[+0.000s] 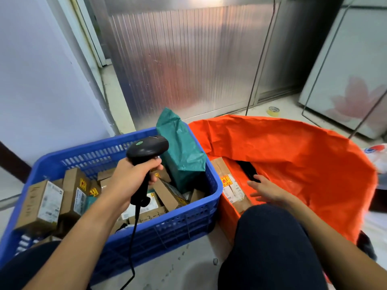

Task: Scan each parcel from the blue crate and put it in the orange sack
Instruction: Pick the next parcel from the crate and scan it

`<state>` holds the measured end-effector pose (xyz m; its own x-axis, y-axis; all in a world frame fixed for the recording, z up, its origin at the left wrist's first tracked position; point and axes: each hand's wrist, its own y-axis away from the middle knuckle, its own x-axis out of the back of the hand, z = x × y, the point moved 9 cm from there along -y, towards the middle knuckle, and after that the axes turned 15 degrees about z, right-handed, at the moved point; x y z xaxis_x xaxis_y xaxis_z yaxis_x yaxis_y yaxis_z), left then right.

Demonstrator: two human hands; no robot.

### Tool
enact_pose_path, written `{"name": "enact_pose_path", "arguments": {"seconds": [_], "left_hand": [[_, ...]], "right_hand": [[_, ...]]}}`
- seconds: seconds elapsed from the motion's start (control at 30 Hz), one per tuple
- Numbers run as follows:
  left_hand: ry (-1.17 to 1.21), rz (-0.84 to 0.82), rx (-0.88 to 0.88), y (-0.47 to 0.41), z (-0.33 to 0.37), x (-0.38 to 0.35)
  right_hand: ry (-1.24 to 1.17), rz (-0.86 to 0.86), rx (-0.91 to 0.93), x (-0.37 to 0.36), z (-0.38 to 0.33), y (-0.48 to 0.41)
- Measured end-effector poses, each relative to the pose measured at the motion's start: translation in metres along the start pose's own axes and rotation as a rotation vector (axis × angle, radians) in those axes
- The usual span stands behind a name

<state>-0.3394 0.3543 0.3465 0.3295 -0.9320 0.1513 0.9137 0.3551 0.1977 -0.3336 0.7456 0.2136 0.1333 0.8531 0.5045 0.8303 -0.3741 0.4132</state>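
Looking down from my head, my left hand [134, 176] is wrapped tight round the grip of the black scanner [147, 147]. I hold it upright over the blue crate [188, 216], its head turned toward the crate's far right corner. Its black cable [134, 237] hangs down from the handle, over the crate's near wall and toward the floor. The crate sits to my left, crowded with small cardboard parcels [41, 204] lying at all angles, many with white labels and yellow-and-red stickers. A green plastic mailer [182, 151] stands upright in the far right corner, rising above the rim. Touching the crate's right side is the orange sack [293, 155], its mouth spread wide. One flat cardboard parcel [230, 185] with a white label and a yellow-and-red sticker lies inside against the sack's left wall, next to the crate. My right hand [266, 189] is inside the sack's mouth with fingers spread and loose, holding nothing. It is blurred and just beside that parcel, and I cannot tell whether the fingertips touch it. My two hands are well apart, one over each container. My right knee [270, 237], in dark trousers, is raised below the right hand. Beyond the sack a roll of tape [273, 111] lies on the pale floor, near a ribbed metal panel [188, 70] and a white cabinet with a pink flower print [351, 97].
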Motion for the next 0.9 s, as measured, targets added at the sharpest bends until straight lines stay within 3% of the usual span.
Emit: {"name": "enact_pose_path", "arguments": {"seconds": [0.37,0.63,0.83,0.9], "left_hand": [[0.079,0.056,-0.025,0.011,0.013,0.052],[0.166,0.159,0.017,0.011,0.012,0.117],[0.148,0.229,0.005,0.011,0.002,0.167],[0.14,0.243,0.014,0.012,-0.003,0.178]], "right_hand": [[0.086,0.032,0.265,0.002,-0.131,0.043],[0.267,0.023,0.553,-0.073,-0.211,0.076],[0.581,-0.048,0.705,-0.15,-0.218,0.094],[0.611,-0.075,0.681,-0.167,-0.218,0.092]]}}
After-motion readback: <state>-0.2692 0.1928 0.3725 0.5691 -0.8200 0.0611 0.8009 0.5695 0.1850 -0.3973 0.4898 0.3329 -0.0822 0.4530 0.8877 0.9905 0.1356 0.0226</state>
